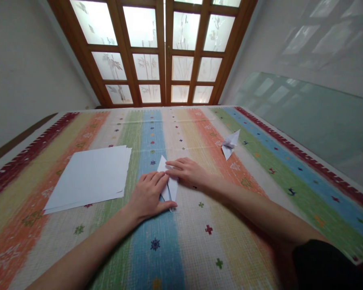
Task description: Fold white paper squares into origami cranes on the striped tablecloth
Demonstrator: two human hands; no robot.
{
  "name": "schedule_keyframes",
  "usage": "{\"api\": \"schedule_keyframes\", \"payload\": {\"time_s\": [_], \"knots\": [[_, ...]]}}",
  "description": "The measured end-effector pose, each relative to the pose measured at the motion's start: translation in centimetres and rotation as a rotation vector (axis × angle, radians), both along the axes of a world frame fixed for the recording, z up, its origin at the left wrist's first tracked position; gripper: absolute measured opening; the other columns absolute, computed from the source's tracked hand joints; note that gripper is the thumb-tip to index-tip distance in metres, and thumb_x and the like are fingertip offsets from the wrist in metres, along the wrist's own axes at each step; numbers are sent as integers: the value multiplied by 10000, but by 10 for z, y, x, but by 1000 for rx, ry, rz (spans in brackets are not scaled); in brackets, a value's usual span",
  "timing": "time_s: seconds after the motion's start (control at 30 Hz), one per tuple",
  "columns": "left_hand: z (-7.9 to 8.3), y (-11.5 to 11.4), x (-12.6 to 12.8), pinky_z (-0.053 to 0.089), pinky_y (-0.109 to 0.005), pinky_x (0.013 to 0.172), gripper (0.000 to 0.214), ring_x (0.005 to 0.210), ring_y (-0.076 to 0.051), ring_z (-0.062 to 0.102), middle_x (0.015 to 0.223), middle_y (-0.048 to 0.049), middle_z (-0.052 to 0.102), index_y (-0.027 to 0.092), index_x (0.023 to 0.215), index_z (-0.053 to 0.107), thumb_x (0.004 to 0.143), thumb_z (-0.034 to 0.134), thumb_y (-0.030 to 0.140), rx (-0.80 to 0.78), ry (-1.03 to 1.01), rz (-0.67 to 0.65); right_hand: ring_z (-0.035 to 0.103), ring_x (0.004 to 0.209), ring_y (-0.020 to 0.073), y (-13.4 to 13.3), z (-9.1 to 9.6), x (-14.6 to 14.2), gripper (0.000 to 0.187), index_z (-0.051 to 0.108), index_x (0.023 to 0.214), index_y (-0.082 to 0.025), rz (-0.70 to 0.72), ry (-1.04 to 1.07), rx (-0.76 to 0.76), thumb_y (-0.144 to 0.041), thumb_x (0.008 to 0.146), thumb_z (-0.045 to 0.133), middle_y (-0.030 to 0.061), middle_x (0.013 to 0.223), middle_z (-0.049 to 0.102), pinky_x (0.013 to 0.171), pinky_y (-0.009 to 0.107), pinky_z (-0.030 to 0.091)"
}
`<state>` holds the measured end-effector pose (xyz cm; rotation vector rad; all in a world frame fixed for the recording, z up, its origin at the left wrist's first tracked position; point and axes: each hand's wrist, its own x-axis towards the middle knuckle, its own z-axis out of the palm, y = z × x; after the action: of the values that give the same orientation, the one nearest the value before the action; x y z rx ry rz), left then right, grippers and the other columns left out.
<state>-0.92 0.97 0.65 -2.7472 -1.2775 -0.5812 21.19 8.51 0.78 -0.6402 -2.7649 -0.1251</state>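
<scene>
A narrow piece of folded white paper [173, 188] lies on the striped tablecloth [154, 257], its pointed tip facing away from me. My left hand [149, 195] covers its left side, with fingers bent over the upper part and the thumb reaching to the lower corner. From the right, my right hand [186, 171] presses its fingers onto the paper near the upper end, close to the left fingertips. Both hands hold the paper against the cloth. Part of the folds is hidden under the fingers.
A stack of white paper sheets [90, 177] rests to the left of my hands. Farther off on the right sits a small folded paper figure [230, 145]. Wooden doors with frosted panes [166, 76] stand beyond the table, and a glass panel [302, 121] leans along the right wall.
</scene>
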Motion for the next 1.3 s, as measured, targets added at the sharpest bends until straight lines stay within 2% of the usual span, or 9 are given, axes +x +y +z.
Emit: {"api": "schedule_keyframes", "payload": {"time_s": [0.1, 0.2, 0.3, 0.4, 0.6, 0.77, 1.0, 1.13, 1.3], "knots": [[-3, -6, 3, 458, -515, 943, 702, 1148, -364, 579, 1241, -195, 634, 121, 1181, 584, 773, 619, 692, -32, 6, 4, 583, 1041, 216, 10, -4, -1, 214, 674, 1118, -207, 160, -36, 226, -226, 980, 512, 71, 1250, 668, 864, 377, 430], [0, -2, -5, 457, -496, 965, 498, 1159, -338, 591, 1221, -169, 657, 138, 1118, 603, 819, 657, 533, -38, 9, -43, 579, 955, 192, 6, -5, 0, 231, 694, 998, -185, 241, -26, 390, -196, 999, 463, 46, 1130, 705, 804, 351, 399], [8, 5, -19, 466, -501, 941, 358, 1128, -334, 615, 1150, -135, 697, 162, 1042, 627, 851, 642, 464, 24, 8, -47, 556, 852, 187, -14, -1, 0, 273, 689, 855, -164, 216, -39, 434, -161, 987, 450, 55, 985, 707, 749, 348, 369], [16, 10, -30, 494, -471, 880, 352, 1047, -317, 650, 1060, -135, 721, 152, 994, 634, 862, 638, 478, 129, -58, -24, 517, 759, 195, -40, 2, -3, 308, 651, 722, -166, 160, -29, 444, -114, 953, 455, 64, 816, 674, 699, 356, 332], [15, 4, -34, 511, -396, 806, 427, 937, -254, 664, 1002, -115, 726, 154, 1012, 638, 877, 603, 557, 155, -138, -154, 485, 699, 186, -66, -1, -9, 314, 600, 674, -177, 20, 69, 341, -125, 947, 455, 40, 683, 609, 691, 355, 311], [1, -7, -21, 481, -341, 756, 218, 861, -201, 643, 895, -54, 714, 172, 894, 648, 957, 553, 358, 73, -72, -236, 503, 675, 172, -67, -10, -7, 302, 602, 723, -167, -12, 113, 230, -160, 976, 438, 33, 697, 626, 691, 339, 335], [-6, -12, -12, 451, -324, 700, 205, 747, -176, 587, 823, -32, 692, 178, 857, 675, 968, 529, 270, 69, -94, -230, 542, 729, 178, -67, -13, -4, 296, 645, 810, -175, -19, 125, 91, -191, 999, 418, 43, 753, 667, 698, 328, 351], [-8, -14, -6, 465, -345, 711, 181, 768, -204, 593, 817, -43, 682, 174, 846, 690, 917, 613, 322, -37, -158, -127, 543, 744, 181, -67, -11, -7, 228, 661, 833, -171, -105, 159, -51, -195, 972, 482, 47, 784, 669, 687, 320, 350], [-9, -17, 7, 456, -333, 707, 128, 749, -198, 603, 781, -37, 675, 175, 767, 691, 874, 659, 237, -164, -228, 93, 562, 774, 182, -65, -6, -12, 210, 683, 832, -156, -236, 186, -237, -250, 960, 547, 67, 820, 679, 722, 316, 361]]}}
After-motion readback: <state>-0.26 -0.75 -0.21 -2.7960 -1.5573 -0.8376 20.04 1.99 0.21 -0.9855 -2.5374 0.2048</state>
